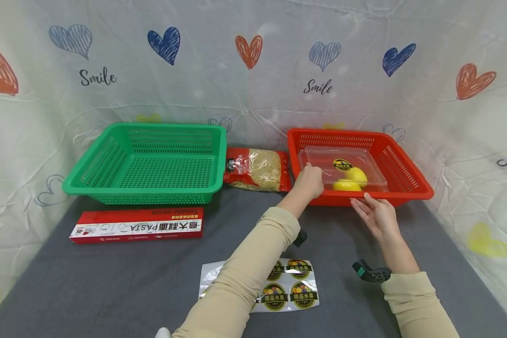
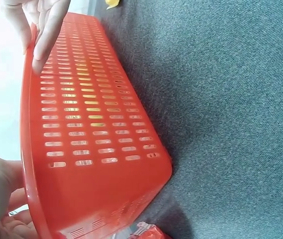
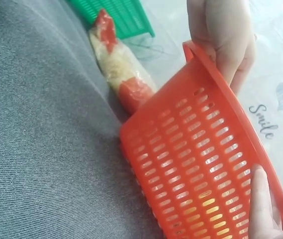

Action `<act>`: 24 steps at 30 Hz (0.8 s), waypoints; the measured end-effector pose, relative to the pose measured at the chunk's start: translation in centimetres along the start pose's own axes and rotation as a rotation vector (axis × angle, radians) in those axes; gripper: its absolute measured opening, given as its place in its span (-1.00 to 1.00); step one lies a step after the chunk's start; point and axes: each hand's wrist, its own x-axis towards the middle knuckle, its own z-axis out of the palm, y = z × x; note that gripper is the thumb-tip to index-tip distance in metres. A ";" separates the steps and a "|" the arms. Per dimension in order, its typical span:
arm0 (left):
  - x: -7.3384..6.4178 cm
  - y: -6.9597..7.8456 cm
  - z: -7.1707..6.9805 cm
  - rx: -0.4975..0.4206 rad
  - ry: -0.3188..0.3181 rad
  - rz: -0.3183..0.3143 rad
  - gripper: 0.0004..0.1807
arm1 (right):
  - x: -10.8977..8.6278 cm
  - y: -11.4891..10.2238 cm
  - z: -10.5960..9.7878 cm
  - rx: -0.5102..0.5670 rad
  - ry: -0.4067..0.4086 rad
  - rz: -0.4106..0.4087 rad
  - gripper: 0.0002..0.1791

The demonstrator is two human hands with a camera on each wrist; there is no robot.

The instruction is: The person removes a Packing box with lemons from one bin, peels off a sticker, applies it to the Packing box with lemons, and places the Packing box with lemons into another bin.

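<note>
A clear plastic box with a black-and-gold round label on its lid lies in the red basket. Yellow fruit shows through it. Reaching over the basket's near left side, my left hand grips the box's left end with curled fingers, seen partly behind the rim in the left wrist view; its fingertips are hidden. My right hand pinches the front rim, fingers outside the wall and thumb over the edge. In the right wrist view, yellow fruit shows faintly through the basket's slots.
A red-and-clear bag of pale dry food lies between the red basket and a green basket. In front of the green one is a long pasta box. A label sheet lies partly under my left forearm.
</note>
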 end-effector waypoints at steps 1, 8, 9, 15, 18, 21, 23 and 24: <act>0.0 0.0 0.0 0.004 0.002 0.003 -0.63 | 0.0 0.0 0.0 0.002 -0.001 0.002 -0.27; 0.0 -0.2 -0.1 -0.008 0.000 0.054 -0.43 | 0.4 -0.1 -0.4 -0.025 -0.027 0.023 0.00; -0.1 -0.3 -0.1 -0.015 -0.003 0.069 -0.40 | 0.4 -0.2 -0.5 -0.046 -0.040 0.030 0.00; -0.8 -1.2 -0.6 -0.072 -0.021 0.190 -0.39 | 0.5 -0.3 -1.1 -0.263 -0.143 0.046 -0.53; -1.3 -1.8 -1.0 -0.129 -0.036 0.215 -0.41 | 0.4 -0.2 -1.5 -0.391 -0.209 0.013 -0.70; -1.8 -2.5 -1.5 -0.168 -0.040 0.236 -0.42 | 0.2 0.0 -1.6 -0.494 -0.255 -0.029 -0.76; -2.1 -2.9 -1.8 -0.186 -0.045 0.259 -0.42 | 0.1 0.1 -1.6 -0.559 -0.272 -0.062 -0.77; -2.3 -3.1 -1.9 -0.194 -0.049 0.273 -0.43 | 0.0 0.1 -1.6 -0.598 -0.277 -0.081 -0.77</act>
